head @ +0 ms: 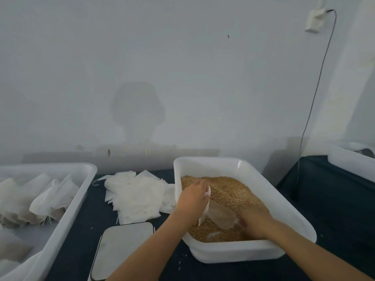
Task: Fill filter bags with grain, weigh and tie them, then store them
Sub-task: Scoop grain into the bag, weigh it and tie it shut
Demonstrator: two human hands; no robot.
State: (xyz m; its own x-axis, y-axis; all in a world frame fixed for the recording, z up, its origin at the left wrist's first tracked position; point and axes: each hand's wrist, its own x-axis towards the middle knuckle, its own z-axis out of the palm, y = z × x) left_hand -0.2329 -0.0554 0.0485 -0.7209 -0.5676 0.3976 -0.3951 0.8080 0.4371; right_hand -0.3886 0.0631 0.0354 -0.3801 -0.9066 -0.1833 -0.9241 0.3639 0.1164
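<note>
The left hand [192,196] pinches the mouth of a filter bag [220,216] and holds it lifted, probably so the opening stays wide and faces the other hand. The right hand [254,220] lies low in the grain [229,191] at the bag's far end, seemingly pushing grain in; whether its fingers are curled cannot be told. Both work inside the white tub [284,203], so spills fall back into the heap. Just left of the tub lies a pile of empty bags [138,196], within easy reach, and the scale [121,250] sits in front for weighing. Further left, a white bin [67,216] holds filled bags [40,197].
</note>
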